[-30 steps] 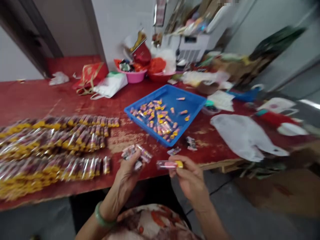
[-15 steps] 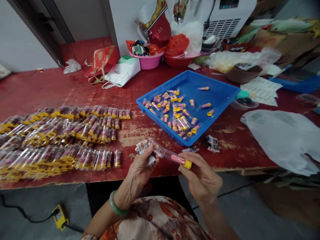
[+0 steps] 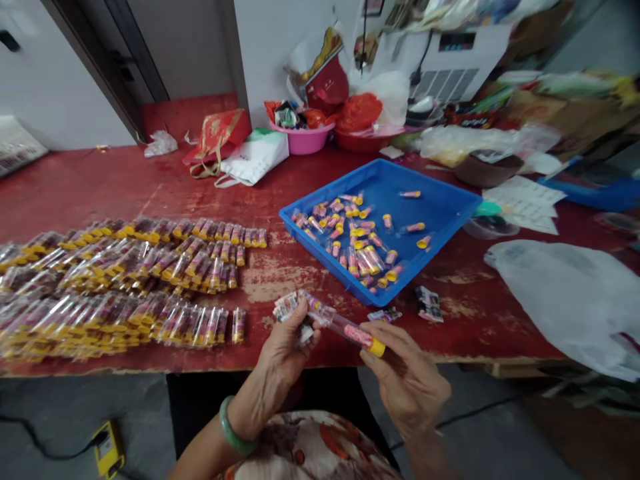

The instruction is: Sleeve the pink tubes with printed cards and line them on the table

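Has brought tube (image 3: 350,329) across to left hand (image 3: 285,347) since 1 s ago. Now rests its tip against wrappers (image 3: 287,307), so looks to have begun fitting the 2 together. Pinches tube's yellow cap in right hand (image 3: 405,373), fingers closed; clamps wrappers in left fingers. Holds both over table (image 3: 280,267) edge.

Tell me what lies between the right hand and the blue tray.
In the head view, a small printed slip lies on the red table between them.
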A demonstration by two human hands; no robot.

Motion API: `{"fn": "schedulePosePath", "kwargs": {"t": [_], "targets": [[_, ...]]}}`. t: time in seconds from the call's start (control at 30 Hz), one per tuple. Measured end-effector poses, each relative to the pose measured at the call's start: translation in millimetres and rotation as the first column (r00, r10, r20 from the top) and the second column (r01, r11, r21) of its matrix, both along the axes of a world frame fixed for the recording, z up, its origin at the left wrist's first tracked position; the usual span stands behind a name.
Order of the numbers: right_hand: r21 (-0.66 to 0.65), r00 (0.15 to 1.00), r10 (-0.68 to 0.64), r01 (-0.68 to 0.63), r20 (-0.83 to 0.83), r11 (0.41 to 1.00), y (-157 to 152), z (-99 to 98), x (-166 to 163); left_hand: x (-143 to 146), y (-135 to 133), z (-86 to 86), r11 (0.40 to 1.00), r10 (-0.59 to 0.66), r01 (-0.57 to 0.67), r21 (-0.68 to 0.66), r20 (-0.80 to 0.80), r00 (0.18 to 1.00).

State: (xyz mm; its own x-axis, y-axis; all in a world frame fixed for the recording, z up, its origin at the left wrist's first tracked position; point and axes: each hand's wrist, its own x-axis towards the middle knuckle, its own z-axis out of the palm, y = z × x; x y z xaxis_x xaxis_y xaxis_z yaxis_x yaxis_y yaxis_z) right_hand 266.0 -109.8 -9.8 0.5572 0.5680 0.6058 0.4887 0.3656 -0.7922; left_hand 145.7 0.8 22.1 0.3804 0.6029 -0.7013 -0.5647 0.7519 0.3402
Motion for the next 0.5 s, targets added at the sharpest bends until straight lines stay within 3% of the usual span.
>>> {"fn": "schedulePosePath", "kwargs": {"t": [0.1, 0.23, 0.4, 0.5], "targets": [[-0.044, 0.994, -0.007, 0.012, 0.113, 0.999, -0.4, 2.7, 1.4, 0.1, -1.3, -3.7, 1.000, 0.000, 0.000, -0.004, -0.026, 1.000], [0.014, 0.928, -0.062, 0.061, 0.367, 0.998, -0.9, 4.9, 2.6, 3.7, 0.5, -3.4, 0.998, 0.003, 0.005, 0.058, -0.129, 0.992], [0.000, 0.929, -0.139, 0.148, 0.342, 0.989, -0.5, -4.8, 1.3, 5.7, -2.8, -2.3, 0.987, 0.031, 0.002, 0.161, -0.200, 0.979], [0.094, 0.835, -0.203, 0.181, 0.511, 0.979, 0.5, -15.2, -0.9, 5.6, -3.8, -7.8, 0.976, 0.002, 0.043, 0.213, -0.206, 0.979]]}}
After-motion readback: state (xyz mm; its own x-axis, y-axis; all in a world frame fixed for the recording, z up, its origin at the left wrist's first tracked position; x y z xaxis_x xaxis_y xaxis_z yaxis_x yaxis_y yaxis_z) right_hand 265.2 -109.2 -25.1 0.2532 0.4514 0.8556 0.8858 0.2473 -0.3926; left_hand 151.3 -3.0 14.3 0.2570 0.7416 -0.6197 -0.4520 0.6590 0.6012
